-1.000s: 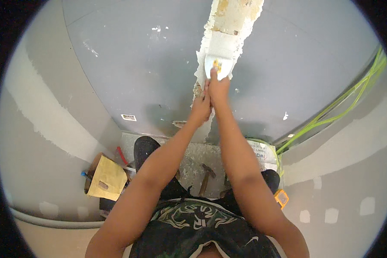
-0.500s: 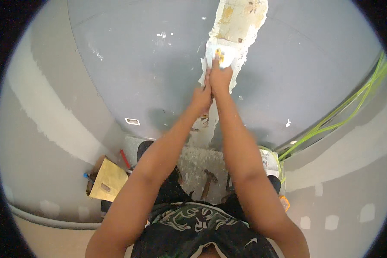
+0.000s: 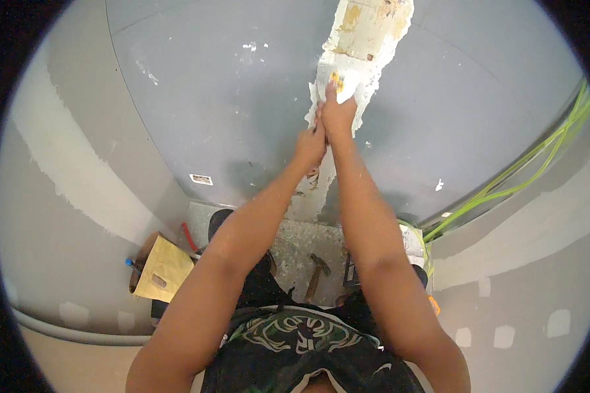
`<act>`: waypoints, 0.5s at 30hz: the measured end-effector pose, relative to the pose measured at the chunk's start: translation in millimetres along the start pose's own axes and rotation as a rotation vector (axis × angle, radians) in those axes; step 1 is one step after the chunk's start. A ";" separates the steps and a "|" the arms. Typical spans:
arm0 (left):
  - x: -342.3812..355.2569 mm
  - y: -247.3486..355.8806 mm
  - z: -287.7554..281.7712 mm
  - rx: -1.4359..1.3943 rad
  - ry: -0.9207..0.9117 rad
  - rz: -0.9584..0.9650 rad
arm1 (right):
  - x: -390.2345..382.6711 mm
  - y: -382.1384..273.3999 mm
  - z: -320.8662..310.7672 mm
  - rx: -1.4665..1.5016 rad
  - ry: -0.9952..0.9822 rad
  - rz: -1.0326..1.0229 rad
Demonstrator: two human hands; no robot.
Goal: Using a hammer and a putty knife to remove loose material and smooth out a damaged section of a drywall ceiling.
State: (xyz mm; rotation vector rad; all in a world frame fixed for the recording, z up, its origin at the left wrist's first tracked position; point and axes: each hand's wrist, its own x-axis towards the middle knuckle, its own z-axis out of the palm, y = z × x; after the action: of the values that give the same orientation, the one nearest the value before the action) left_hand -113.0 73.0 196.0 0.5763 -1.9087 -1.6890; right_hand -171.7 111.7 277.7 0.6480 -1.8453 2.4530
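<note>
Both arms reach forward to the grey wall [image 3: 196,98]. My right hand [image 3: 339,119] is closed on a wide scraper [image 3: 351,85], its index finger stretched along the pale blade beside a yellow mark. The blade lies on a rough, whitish strip [image 3: 367,29] with ragged edges, where the wall's surface is stripped off. Just below and to the left, my left hand [image 3: 311,149] is wrapped round what appears to be the same tool's handle, mostly hidden by the fingers.
A hammer [image 3: 317,275] lies on the dusty floor [image 3: 301,242] between my legs. At left stand a yellow container [image 3: 167,262] and a red tool [image 3: 189,236]. Green cables [image 3: 537,164] hang along the right corner. An opening [image 3: 201,179] sits low in the wall.
The whole view has shifted slightly. Both hands keep their grip on the scraper, and its blade stays at nearly the same spot on the strip, its angle slightly different.
</note>
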 end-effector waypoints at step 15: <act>-40.1 -26.8 -8.9 0.007 -0.071 -0.116 | -33.0 39.9 -18.4 0.082 0.023 0.057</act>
State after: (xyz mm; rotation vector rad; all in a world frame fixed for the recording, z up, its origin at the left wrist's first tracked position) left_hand -77.1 87.7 166.1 0.6487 -1.9650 -1.7982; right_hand -157.2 124.2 226.1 0.5754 -1.7880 2.5718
